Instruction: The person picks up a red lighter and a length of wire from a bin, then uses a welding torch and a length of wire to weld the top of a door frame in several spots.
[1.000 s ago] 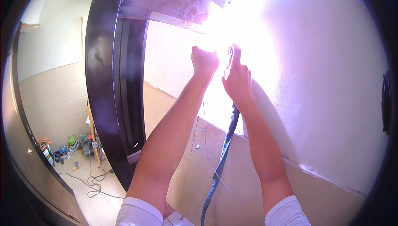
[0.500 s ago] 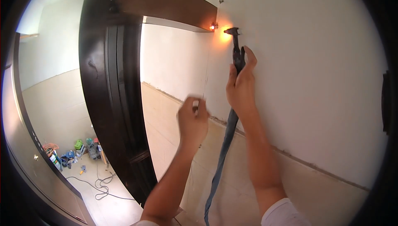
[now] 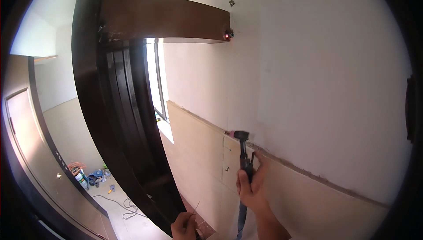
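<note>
Plastered wall (image 3: 317,85) and dark post (image 3: 94,121): torch and wire held in hand

Plaster is seen on the upper wall, and beige tiles (image 3: 299,191) are fitted below, with a rough ledge along their top edge. A brown beam (image 3: 165,17) is set between the post and the wall. At its lower corner by the wall, a small glowing spot (image 3: 227,36) is noted, with dark marks around it. Above this corner, a bolt (image 3: 231,3) is seen on the plaster.

The black torch (image 3: 242,147) is gripped in the right hand (image 3: 253,189), its fingers wrapped around the handle. Its head is held well below the beam, in front of the tiles' top edge, with the pink nozzle (image 3: 230,133) pointed left; whether the wall is touched cannot be told. A blue-grey hose (image 3: 242,221) is hung beneath the handle.

At the lower edge, thin wire (image 3: 196,206) is pinched between the fingers of the left hand (image 3: 183,226), which is partly cut off. On the floor at left, a loose cable (image 3: 130,213) and a bucket (image 3: 81,179) are found.
</note>
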Action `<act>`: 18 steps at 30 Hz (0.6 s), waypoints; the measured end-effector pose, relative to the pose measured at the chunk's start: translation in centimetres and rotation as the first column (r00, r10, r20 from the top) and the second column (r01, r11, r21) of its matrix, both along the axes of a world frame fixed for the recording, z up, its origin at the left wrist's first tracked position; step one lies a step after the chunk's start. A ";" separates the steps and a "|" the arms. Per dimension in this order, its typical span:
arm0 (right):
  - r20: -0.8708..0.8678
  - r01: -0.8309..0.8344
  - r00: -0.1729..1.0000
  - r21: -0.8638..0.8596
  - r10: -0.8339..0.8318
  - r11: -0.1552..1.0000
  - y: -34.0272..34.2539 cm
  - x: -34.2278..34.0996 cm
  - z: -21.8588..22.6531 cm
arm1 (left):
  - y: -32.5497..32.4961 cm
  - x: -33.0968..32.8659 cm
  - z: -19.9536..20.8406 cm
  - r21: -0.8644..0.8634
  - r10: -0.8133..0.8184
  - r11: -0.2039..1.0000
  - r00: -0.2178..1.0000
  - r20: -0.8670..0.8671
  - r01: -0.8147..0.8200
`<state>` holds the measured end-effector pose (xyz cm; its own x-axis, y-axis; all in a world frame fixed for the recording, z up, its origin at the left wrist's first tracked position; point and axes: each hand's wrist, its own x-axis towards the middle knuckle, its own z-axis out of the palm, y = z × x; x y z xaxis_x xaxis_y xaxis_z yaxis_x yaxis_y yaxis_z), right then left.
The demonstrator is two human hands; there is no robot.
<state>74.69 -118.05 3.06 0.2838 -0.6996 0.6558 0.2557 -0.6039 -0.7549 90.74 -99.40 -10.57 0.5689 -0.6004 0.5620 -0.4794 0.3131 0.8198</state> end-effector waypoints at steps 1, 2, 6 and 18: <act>0.011 -0.054 0.998 0.032 0.054 0.998 -0.7 0.5 -1.3 | 0.4 -0.3 0.1 0.000 0.017 1.000 1.000 0.003 -0.017; 0.014 -0.071 0.997 0.031 0.071 0.997 -1.2 0.9 -2.2 | 1.3 -1.0 0.4 0.036 0.060 0.998 0.997 -0.047 -0.058; 0.121 -0.299 0.947 -0.006 0.298 0.954 -2.7 3.1 -4.7 | 3.2 -2.3 1.2 -0.008 0.178 0.983 0.972 -0.154 -0.181; 0.173 -0.518 0.850 0.096 0.498 0.850 -2.4 6.3 -7.9 | 4.8 -6.5 -3.0 0.050 0.336 0.941 0.906 -0.256 -0.335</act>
<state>80.94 -120.44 -4.81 0.5384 -0.5657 0.6246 0.6045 -0.2571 -0.7540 84.24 -94.64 -13.62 0.8617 -0.3512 0.3663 -0.3276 0.1664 0.9301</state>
